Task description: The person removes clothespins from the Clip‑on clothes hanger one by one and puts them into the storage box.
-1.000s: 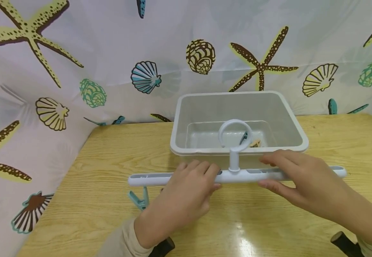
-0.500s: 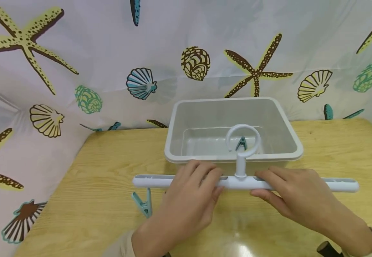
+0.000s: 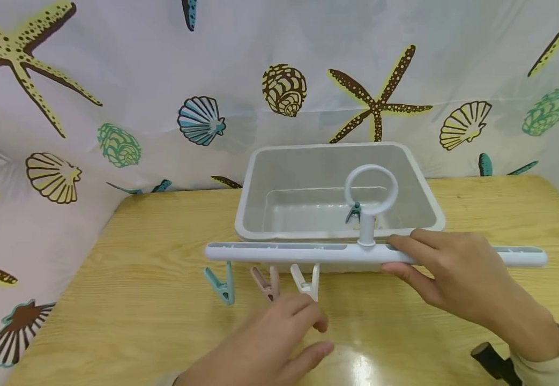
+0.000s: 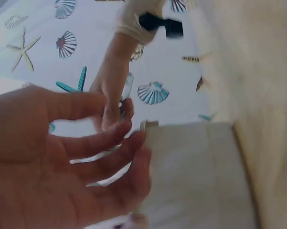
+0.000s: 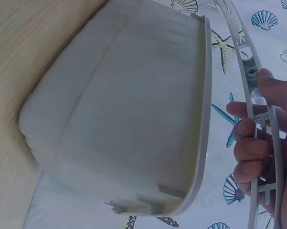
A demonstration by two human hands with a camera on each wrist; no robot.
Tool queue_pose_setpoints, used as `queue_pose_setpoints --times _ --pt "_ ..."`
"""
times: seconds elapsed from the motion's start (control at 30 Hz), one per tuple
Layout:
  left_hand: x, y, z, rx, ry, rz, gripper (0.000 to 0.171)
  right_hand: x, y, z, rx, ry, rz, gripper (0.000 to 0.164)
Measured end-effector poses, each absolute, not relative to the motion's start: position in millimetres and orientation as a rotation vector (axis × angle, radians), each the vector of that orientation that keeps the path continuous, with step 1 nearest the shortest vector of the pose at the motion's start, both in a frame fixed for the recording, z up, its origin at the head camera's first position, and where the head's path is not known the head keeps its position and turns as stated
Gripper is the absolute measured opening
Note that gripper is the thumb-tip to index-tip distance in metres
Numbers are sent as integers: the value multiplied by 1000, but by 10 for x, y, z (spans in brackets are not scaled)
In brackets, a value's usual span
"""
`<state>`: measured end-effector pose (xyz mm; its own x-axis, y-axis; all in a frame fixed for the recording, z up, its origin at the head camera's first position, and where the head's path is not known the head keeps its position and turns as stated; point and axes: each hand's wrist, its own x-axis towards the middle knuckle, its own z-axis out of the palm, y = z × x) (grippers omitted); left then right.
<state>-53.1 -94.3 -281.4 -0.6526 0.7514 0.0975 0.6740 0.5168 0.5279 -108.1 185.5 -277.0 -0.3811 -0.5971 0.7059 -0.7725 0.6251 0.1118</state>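
Note:
A pale blue-white clip hanger [image 3: 274, 253] with a round hook is held level in front of the bin. My right hand [image 3: 457, 284] grips its bar just right of the hook; the right wrist view shows the fingers wrapped round the hollow bar [image 5: 275, 157]. From the left half hang a teal clothespin [image 3: 222, 287], a brownish-pink clothespin [image 3: 267, 284] and a white clothespin [image 3: 308, 281]. Below them my left hand [image 3: 269, 338] is off the bar, fingers loosely bent. Nothing lies between those fingers in the left wrist view.
A light grey plastic bin [image 3: 244, 214] stands on the wooden table [image 3: 163, 257] behind the hanger. Inside it, a dark teal clothespin [image 3: 353, 213] shows through the hook. A white cloth [image 3: 240, 48] printed with shells and starfish hangs behind and at the sides.
My left hand has let go of the hanger's bar and dropped toward me, uncovering the brownish-pink and white clothespins. The right hand keeps its grip, and the hanger has risen slightly.

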Motion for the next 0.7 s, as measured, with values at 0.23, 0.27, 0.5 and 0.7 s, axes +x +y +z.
queue_pose_setpoints --times 0.23,0.27,0.5,0.7 --pt "-559 -1069 -3085 647 1978 1403 33 -1074 1862 -2706 1063 -2080 386 51" --pt "-575 -1070 -3124 616 1922 1500 35 -1072 1855 -2705 1064 -2076 387 51" --pt "-633 -1021 -3247 692 1627 1956 38 -1047 1828 -2718 1021 -2079 396 53" --pt "-558 -950 -3233 608 1383 2147 33 -994 1784 -2732 1029 -2090 420 51"
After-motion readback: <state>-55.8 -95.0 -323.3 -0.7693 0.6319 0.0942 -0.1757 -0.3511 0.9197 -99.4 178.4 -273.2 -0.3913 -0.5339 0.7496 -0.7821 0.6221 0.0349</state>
